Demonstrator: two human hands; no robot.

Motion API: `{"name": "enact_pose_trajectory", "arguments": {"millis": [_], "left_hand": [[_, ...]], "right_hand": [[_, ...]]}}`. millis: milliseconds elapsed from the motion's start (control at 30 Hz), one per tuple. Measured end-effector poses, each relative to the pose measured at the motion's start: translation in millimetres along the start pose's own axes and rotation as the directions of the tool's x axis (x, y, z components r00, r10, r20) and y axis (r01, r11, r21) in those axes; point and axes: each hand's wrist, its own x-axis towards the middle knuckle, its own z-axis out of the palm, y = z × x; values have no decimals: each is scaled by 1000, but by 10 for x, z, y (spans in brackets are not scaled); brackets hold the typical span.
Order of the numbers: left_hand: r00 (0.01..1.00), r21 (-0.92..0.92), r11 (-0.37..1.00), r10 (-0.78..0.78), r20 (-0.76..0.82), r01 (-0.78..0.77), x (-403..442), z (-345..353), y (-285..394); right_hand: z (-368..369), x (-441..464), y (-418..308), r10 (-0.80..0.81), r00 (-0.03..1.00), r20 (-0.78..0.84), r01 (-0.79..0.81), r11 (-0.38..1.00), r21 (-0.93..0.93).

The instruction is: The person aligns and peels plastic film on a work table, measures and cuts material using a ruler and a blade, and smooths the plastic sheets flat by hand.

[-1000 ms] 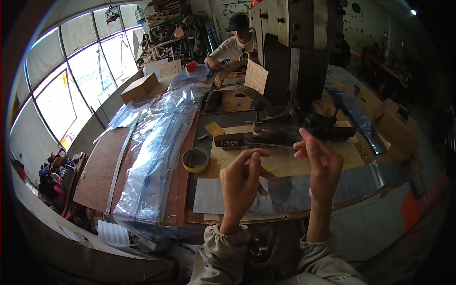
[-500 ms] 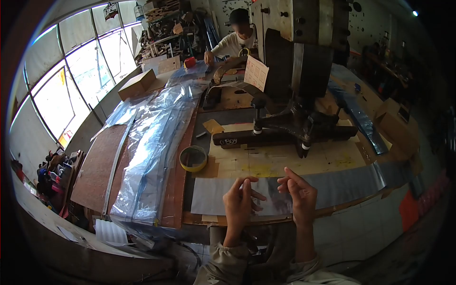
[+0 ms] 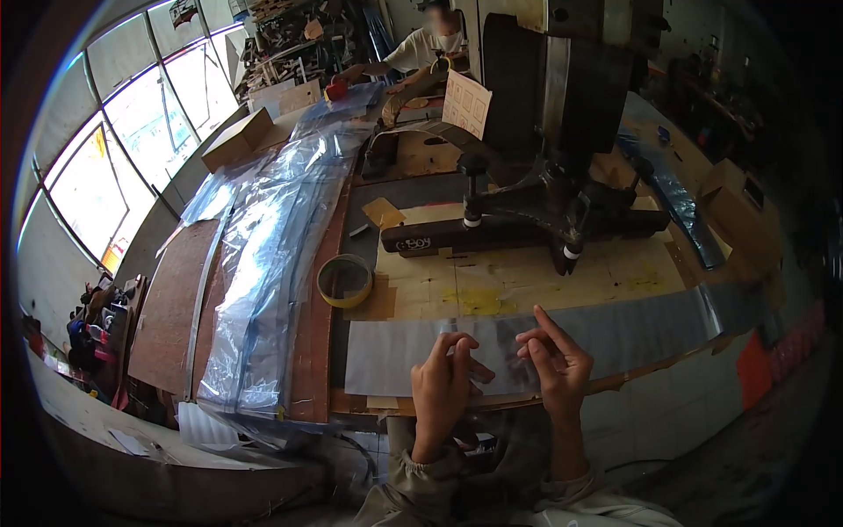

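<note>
My left hand (image 3: 439, 391) is raised over the near edge of the work table, its fingers half-bent and a little apart. Opposite it, my right hand (image 3: 563, 369) has the index finger stretched out and the other fingers bent. I see nothing held in either hand. A gap separates the two hands. Behind and under them lies a long strip of grey glossy film (image 3: 386, 356), with dark smudges showing between my hands. Whether the fingertips touch the film cannot be made out. Past the strip lies a pale board (image 3: 413, 303) with yellow marks.
A dark press bar (image 3: 527, 235) stands over the board under a heavy machine column (image 3: 584, 114). A tape roll (image 3: 344, 282) sits to the left, beside clear plastic sheets (image 3: 263, 290). Cardboard boxes (image 3: 237, 140) lie farther off. A co-worker (image 3: 413, 53) is at the far end.
My view has shifted slightly. My left fingers are more curled than before, and my right index finger still points up. The co-worker's arm reaches farther out to the left.
</note>
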Motion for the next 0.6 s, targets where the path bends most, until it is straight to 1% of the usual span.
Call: {"name": "enact_pose_trajectory", "arguments": {"millis": [133,233,500,600], "left_hand": [[1000,17,1000,20,1,-20,-5,-1,-23],[999,44,999,32,-11,-31,-6,-2,-7],[999,57,998,33,-23,-31,-9,2,-25],[998,69,996,57,-25,-55,-8,-2,-20]], "right_hand": [[3,-4,-3,-31,999,22,31,999,-32],[-2,-18,-22,-15,999,38,16,999,-31],[0,-27,-39,-27,998,56,31,997,-76],[-6,-26,-29,-34,997,62,39,996,-81]]}}
